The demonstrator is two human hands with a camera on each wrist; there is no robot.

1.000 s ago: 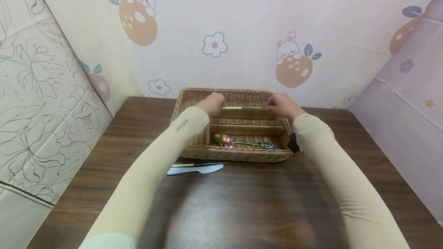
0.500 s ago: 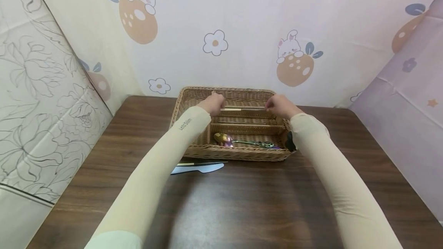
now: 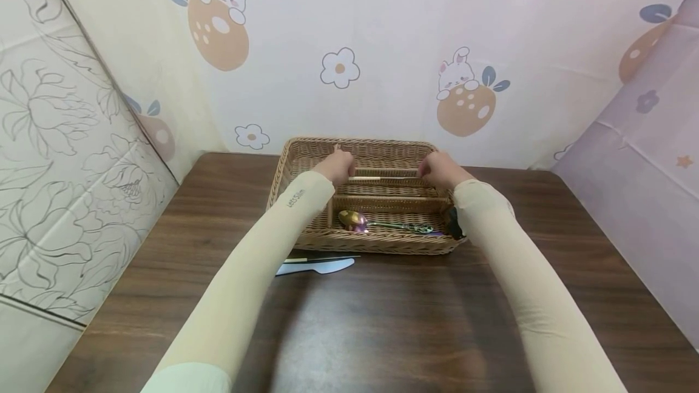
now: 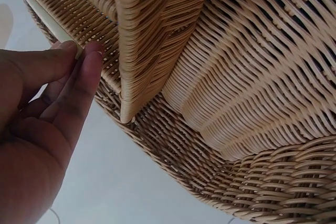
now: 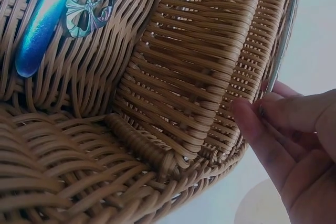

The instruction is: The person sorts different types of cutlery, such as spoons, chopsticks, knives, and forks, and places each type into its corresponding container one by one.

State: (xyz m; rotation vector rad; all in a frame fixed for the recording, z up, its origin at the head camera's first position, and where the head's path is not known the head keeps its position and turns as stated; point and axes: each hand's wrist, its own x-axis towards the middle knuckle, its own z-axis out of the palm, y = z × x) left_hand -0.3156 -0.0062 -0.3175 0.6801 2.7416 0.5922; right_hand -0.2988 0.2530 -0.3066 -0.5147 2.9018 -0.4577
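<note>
A slim chopstick [image 3: 364, 178] with a cream handle and a metal shaft lies level across the back compartments of a wicker basket [image 3: 371, 246]. My left hand [image 3: 338, 165] pinches its cream end between thumb and fingertips, as the left wrist view shows up close. The metal end sits between the thumb and fingers of my right hand [image 3: 439, 170]. Below in the front compartment rest a shiny gold-purple spoon [image 3: 352, 220] and an ornate green-toned handle [image 3: 417, 228]. The right wrist view shows a blue metallic handle [image 5: 39, 35] beside that ornate one.
On the brown table [image 3: 377, 332], in front of the basket, lie a pale knife [image 3: 322, 267] and another cream-handled chopstick [image 3: 322, 258], partly hidden by my left sleeve. Wicker dividers [image 3: 390, 202] split the basket. A patterned wall covering [image 3: 393, 77] rises close behind it.
Both hands have lowered the chopstick slightly toward the basket's back compartments. My right forearm has shifted a little to the left. The cutlery in the basket and on the table stays put.
</note>
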